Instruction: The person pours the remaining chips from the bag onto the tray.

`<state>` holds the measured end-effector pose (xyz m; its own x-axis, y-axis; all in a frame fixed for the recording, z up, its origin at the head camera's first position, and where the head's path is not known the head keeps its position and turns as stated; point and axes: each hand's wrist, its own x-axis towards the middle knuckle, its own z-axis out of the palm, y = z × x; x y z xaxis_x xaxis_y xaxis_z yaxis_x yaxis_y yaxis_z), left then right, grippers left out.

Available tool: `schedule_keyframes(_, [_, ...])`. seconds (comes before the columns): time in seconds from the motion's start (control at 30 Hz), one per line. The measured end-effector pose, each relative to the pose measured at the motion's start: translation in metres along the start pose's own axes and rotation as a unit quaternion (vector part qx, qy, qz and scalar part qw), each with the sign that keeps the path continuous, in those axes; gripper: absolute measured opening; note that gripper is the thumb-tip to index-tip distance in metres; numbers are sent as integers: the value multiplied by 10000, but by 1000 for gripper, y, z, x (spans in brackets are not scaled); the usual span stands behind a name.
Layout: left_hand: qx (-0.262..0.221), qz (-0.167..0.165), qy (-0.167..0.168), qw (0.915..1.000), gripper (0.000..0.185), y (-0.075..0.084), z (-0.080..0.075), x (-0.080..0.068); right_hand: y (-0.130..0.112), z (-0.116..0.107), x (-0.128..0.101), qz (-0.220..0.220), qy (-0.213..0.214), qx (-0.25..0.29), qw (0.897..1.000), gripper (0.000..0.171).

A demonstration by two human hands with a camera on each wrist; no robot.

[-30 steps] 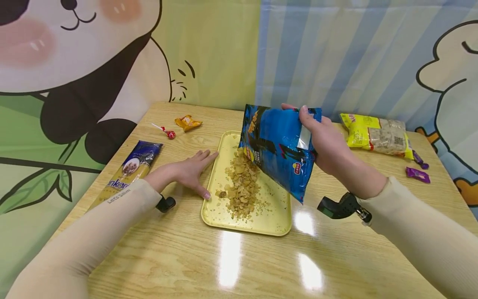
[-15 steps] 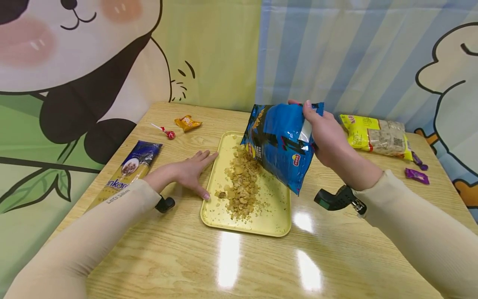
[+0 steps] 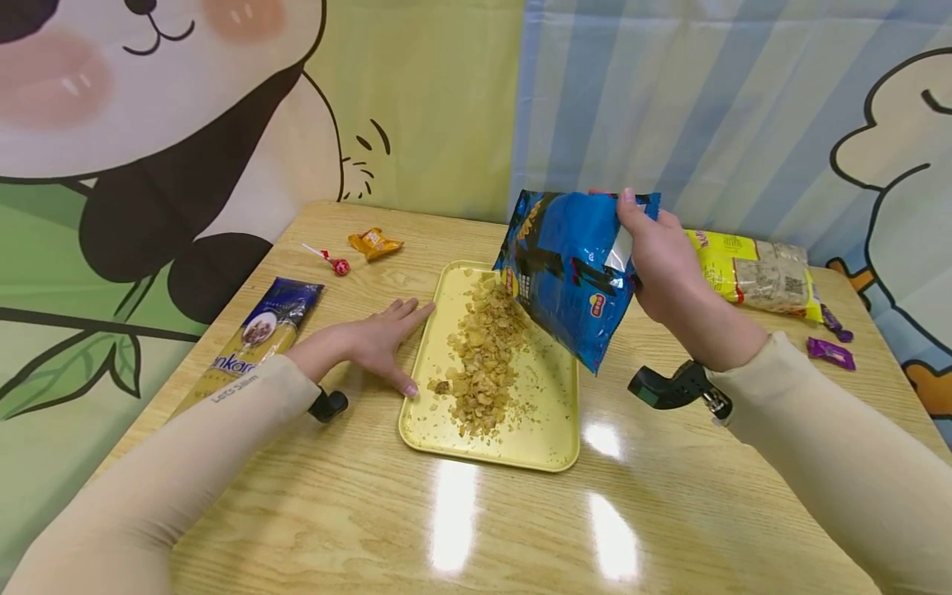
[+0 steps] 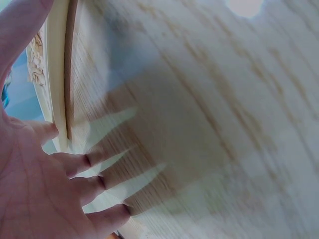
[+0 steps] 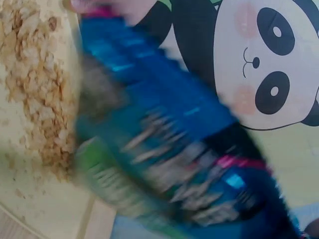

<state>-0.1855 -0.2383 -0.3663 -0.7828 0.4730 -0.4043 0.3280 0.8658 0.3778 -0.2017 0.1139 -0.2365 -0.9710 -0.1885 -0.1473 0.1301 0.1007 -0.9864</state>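
Above the yellow tray (image 3: 543, 450), my right hand (image 3: 669, 264) grips a blue chip bag (image 3: 573, 268) by its upper right end, thumb across the front. The bag slants with its lower left side toward the tray; in the right wrist view the bag (image 5: 164, 129) is blurred. Crushed chips (image 3: 483, 372) lie in a long heap down the tray, with crumbs around it. My left hand (image 3: 375, 345) rests at the tray's left side, fingers spread, thumb and fingertip at the rim. In the left wrist view its palm shows beside the tray edge (image 4: 57, 64).
A pack of pasta (image 3: 260, 335) lies left of my left hand. Behind it are a red lollipop (image 3: 340, 266) and an orange-wrapped snack (image 3: 375, 244). A yellow bag (image 3: 766, 277) lies at the back right, with a purple-wrapped candy (image 3: 831, 353) near it. A printed curtain (image 3: 431, 107) stands behind the table.
My right hand has raised the chip bag and shifted it slightly right, uncovering more of the heap's far end. My left hand and the tray stay in place.
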Motion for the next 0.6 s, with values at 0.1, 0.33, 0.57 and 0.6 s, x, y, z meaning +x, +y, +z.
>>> schedule_keyframes(0.1, [11,36,15,10000,136,1,-1,0,0,-2,2,-86,10,262,9996,62])
schedule_keyframes(0.33, [8,13,-5,10000,138,1,-1,0,2,-6,8,-316,20,333,9989,64])
schedule_keyframes(0.57, [19,7,-27,10000,138,0,-1,2,4,-3,11,42,88,-53,9999,70])
schedule_keyframes(0.6, [19,10,-24,10000,138,-1,-1,2,4,-3,11,90,90,-148,9998,70])
